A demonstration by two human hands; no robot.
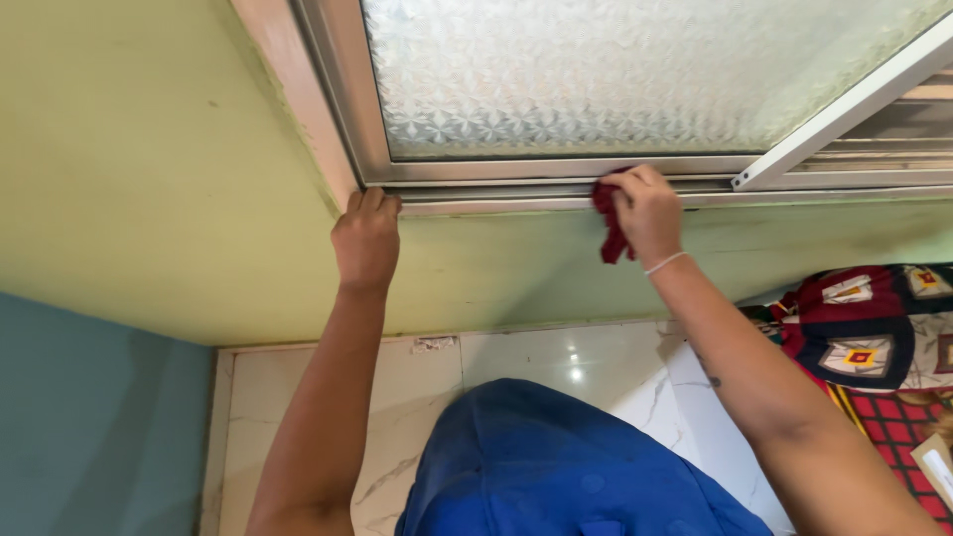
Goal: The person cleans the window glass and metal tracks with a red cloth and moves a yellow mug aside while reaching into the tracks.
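A: Our right hand (647, 210) has its fingers clenched around a dark red cloth (608, 220), pressing it against the window track (496, 194), roughly midway along the stretch we can see. The loose end of the cloth hangs just below the track.

B: And our left hand (365, 236)?

A: Its fingers are hooked over the track's lower lip near its left corner, gripping only the ledge, nothing else. It looks like a brace.

B: How far along are we, judging from the track?

A: Hard to say. The channel shows dark lines on both sides of the cloth, so we can't tell which part is wiped. We'd judge the work as mid-way at best.

B: Room to move?

A: To the right of the cloth the track runs on, but the sliding sash frame (844, 109) comes down onto it there, a hard edge to meet. Above the track sits the frosted pane (615, 69); below it the green wall (179, 179) is flat and open.
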